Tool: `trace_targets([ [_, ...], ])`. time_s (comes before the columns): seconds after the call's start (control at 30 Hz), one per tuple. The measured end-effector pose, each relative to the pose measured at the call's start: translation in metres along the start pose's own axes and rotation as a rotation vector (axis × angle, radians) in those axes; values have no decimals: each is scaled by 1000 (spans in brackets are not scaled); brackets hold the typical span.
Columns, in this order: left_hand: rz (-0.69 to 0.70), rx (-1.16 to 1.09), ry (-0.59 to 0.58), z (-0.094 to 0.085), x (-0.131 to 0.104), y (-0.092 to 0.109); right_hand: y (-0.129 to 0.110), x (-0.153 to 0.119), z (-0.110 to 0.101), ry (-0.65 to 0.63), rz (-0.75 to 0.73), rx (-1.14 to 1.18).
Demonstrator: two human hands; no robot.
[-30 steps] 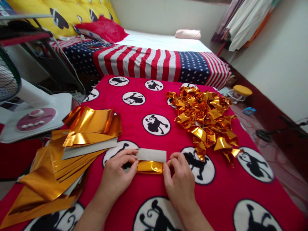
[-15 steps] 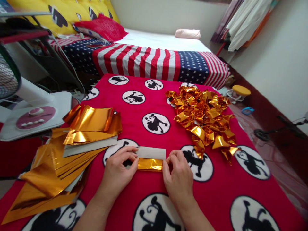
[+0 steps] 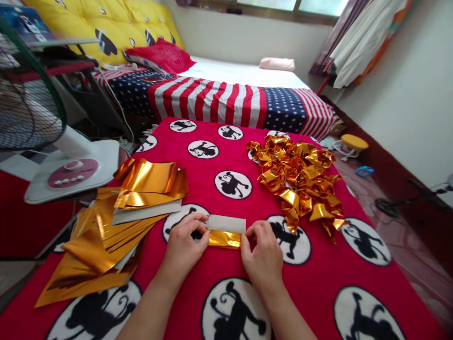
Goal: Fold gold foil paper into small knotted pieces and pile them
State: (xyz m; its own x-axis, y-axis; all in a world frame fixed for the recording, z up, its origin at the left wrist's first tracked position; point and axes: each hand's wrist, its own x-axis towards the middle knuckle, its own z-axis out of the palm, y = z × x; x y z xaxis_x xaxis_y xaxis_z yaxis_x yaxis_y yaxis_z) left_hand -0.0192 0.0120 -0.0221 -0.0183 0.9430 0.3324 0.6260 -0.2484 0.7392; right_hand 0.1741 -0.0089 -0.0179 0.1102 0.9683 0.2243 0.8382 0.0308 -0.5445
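Note:
A sheet of gold foil paper (image 3: 225, 224) lies before me with its grey back up and its near edge folded over into a shiny gold strip. My left hand (image 3: 187, 242) pinches the left end of that fold between thumb and fingers. At the right end, my right hand (image 3: 261, 248) grips the fold the same way. Left of my hands is a loose pile of flat gold foil sheets (image 3: 102, 236), some showing grey backs. Beyond my right hand lies a heap of folded gold foil pieces (image 3: 297, 174).
A red cloth with monkey prints (image 3: 300, 293) covers the table. To the left stands a white fan (image 3: 78, 160) with a mesh guard. Behind the table is a bed with a striped, starred cover (image 3: 212, 99). A yellow-topped stool (image 3: 354, 141) is on the floor at right.
The camera view has tilted up and shifted left, showing more of the window. Both hands keep their pinch on the foil paper, whose fold looks much the same.

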Motion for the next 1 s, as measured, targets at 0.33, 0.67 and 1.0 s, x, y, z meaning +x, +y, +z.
trace_targets([
  [0.33,3,14,-65,0,0,-1,-1,1,-2,-1,56,78],
  [0.67,-86,369,-256,5,6,28,1,0,3,36,18,42],
  [1.0,-173,395,-226,13,5,35,2,-2,4,59,-11,37],
])
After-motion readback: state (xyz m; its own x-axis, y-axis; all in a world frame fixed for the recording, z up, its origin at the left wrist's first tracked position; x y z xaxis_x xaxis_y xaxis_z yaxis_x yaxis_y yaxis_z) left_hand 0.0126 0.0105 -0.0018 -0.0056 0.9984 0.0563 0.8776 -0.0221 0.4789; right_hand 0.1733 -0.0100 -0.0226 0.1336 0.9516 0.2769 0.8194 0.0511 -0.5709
